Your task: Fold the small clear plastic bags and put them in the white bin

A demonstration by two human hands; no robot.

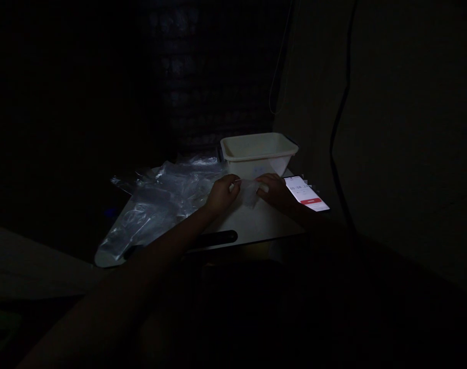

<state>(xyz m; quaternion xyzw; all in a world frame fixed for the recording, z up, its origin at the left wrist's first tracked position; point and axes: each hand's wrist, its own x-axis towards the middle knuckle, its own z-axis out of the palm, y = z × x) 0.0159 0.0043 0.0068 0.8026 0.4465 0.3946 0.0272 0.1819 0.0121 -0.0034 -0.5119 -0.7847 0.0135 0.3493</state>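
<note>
Between my two hands hangs a small translucent plastic bag [249, 193], pale and slightly crumpled. My left hand [222, 195] pinches its left upper edge between thumb and fingers. On the other side my right hand [275, 190] is closed on the right upper edge. Both hands are just above the small white table [252, 223]. A loose heap of clear plastic bags [160, 192] lies left of my left hand. The dim light hides the finer detail of the bag and fingers.
A cream plastic tub [260, 159] stands behind my hands at the table's back. Right of my right hand lies a lit phone [306, 195] showing a timer. The table's front edge has a dark slot [218, 238]. A dark cable [336, 133] hangs along the right wall.
</note>
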